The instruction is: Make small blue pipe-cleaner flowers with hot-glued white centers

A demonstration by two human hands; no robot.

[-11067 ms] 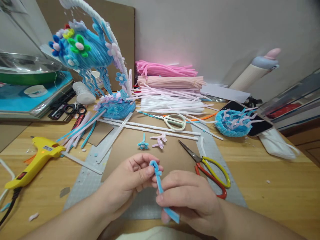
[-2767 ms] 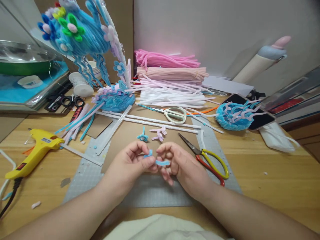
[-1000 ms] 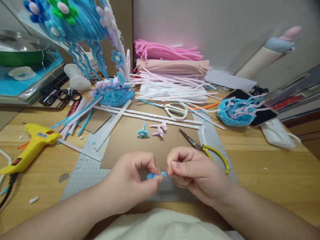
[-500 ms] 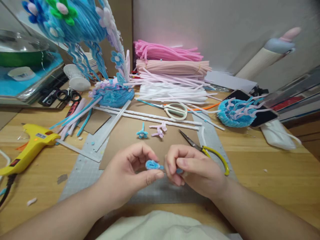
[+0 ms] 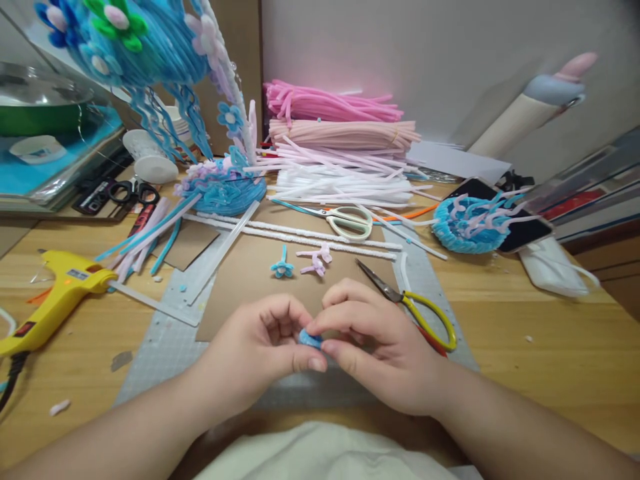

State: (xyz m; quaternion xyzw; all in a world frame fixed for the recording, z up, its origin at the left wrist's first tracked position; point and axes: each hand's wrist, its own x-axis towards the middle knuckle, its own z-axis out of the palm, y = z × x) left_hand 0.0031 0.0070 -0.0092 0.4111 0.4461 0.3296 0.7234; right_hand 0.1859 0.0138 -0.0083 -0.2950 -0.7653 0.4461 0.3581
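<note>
A small folded piece of blue pipe cleaner (image 5: 310, 339) is pinched between both hands, low over the cardboard. My left hand (image 5: 267, 343) grips its left side with thumb and fingers. My right hand (image 5: 377, 340) presses on its right end with thumb and index finger, and part of the piece is hidden by the fingertips. Just beyond the hands, a blue pipe-cleaner flower (image 5: 283, 268) with a short stem and two pale pink flowers (image 5: 316, 261) lie on the brown cardboard (image 5: 235, 287). Yellow-handled scissors (image 5: 425, 313) lie beside my right hand.
A yellow glue gun (image 5: 65, 287) lies at left on the wooden table. White-handled scissors (image 5: 350, 222) and bundles of pink and white pipe cleaners (image 5: 340, 137) are at the back. A blue decorated piece (image 5: 150, 47) hangs at upper left; a blue woven ring (image 5: 470, 227) rests at right.
My right hand has shifted left and opened its fist into a pinch, closing on the blue pipe cleaner beside my left fingers. The loop seen before is now more covered.
</note>
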